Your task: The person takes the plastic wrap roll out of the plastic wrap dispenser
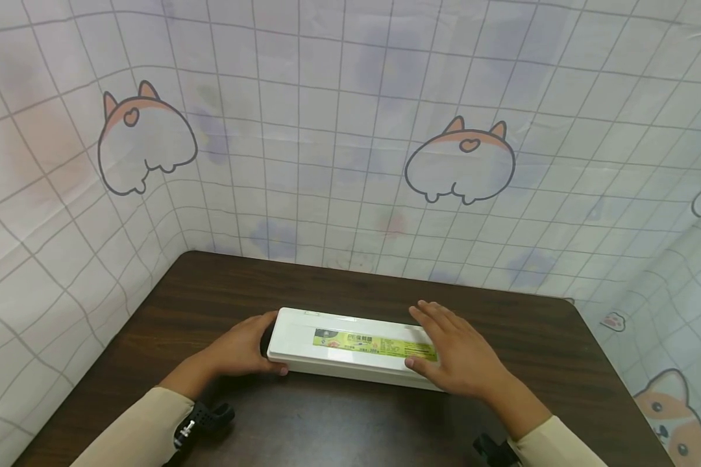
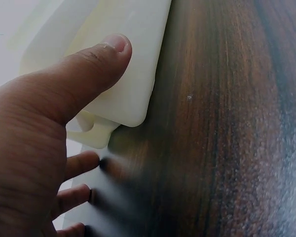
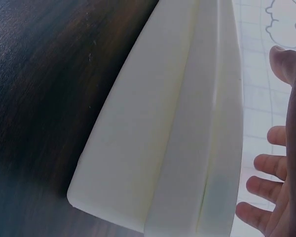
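Note:
A long white cling film box (image 1: pixel 350 363) lies on the dark table, a yellow-green label (image 1: pixel 374 344) along its top. My left hand (image 1: pixel 242 347) grips its left end: the thumb (image 2: pixel 96 64) lies against the front side and the index finger reaches the back corner. The other fingers (image 2: pixel 76 197) of that hand spread near the tabletop, beyond the end of the box. Over the right end is my right hand (image 1: pixel 458 353), fingers extended and covering part of the label. In the right wrist view those fingers (image 3: pixel 261 187) appear apart from the box (image 3: pixel 133 133).
The dark wood-grain table (image 1: pixel 210 279) has rounded back corners. Behind and beside it hangs a white grid-patterned cloth (image 1: pixel 327 130) with cartoon animals. A black wrist strap (image 1: pixel 201 421) sits over the left sleeve.

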Tool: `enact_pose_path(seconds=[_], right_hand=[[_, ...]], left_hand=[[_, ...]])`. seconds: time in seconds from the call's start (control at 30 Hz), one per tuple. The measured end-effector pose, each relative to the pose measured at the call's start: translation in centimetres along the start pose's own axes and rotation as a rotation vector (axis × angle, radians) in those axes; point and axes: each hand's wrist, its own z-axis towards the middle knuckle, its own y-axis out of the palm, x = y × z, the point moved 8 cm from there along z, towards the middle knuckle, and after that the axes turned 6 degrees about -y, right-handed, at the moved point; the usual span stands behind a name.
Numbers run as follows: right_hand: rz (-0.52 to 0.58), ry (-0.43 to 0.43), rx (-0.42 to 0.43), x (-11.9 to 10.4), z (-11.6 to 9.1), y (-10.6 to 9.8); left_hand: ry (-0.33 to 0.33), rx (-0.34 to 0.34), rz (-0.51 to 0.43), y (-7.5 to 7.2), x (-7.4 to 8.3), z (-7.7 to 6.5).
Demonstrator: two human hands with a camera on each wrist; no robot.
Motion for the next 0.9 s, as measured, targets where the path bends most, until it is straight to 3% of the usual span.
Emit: enact_pose_path(seconds=[0.6,0.9], right_hand=[[0.0,-0.075,0.027,-1.6,1.0,0.9],[-0.006,-0.07,-0.002,-2.0,1.5,1.5]], left_hand=[[0.003,0.002,0.009,-0.1,0.0,-0.1],[0.016,0.015,0.006,0.0,-0.2,0.0]])
